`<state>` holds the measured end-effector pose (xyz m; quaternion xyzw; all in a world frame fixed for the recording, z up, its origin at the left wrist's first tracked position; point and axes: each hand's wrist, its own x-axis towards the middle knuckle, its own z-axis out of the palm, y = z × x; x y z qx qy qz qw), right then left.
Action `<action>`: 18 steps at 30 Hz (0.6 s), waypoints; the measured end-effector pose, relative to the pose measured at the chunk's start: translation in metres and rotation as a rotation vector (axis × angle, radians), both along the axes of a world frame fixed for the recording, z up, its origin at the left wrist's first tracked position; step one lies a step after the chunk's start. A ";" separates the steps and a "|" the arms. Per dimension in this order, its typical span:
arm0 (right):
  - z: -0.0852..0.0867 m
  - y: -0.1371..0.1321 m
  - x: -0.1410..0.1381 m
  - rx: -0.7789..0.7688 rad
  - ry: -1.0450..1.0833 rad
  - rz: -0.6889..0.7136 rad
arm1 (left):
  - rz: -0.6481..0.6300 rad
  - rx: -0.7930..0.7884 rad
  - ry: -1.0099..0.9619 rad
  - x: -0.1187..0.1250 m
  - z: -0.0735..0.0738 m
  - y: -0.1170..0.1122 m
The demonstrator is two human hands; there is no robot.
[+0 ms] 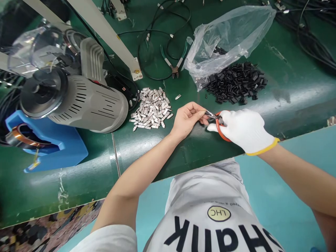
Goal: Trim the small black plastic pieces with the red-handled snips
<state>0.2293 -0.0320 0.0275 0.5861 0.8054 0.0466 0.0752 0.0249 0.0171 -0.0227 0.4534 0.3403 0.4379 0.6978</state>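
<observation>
My left hand [187,117] is bare, with thumb and fingers pinched together at the jaws of a pair of pliers. Whatever small piece lies between those fingertips is too hidden to name. A white glove with a yellow cuff covers my right hand [241,127], which is closed around the red-handled pliers [222,131], their jaws pointing left to my left fingertips. Left of my left hand lies a heap of small silver metal connector pieces [152,108], with one loose piece [178,97] apart from it. Beyond my right hand is a pile of small black plastic parts [236,84].
An open clear plastic bag [231,38] lies behind the black parts. Green-handled cutters [174,68] rest among black cables [154,31]. A grey machine [89,101] and a blue tape dispenser [68,143] stand at left. More cables [312,38] lie at the far right.
</observation>
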 end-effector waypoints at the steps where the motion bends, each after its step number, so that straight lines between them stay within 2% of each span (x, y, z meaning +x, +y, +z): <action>1: 0.001 0.000 0.000 0.000 -0.008 0.011 | 0.002 -0.004 0.004 0.000 0.000 0.000; 9: 0.014 0.000 0.002 -0.076 -0.062 0.038 | 0.015 -0.005 -0.011 0.001 0.000 -0.001; 18: 0.009 0.001 0.009 -0.057 0.002 0.048 | 0.016 0.014 0.004 0.003 -0.001 -0.002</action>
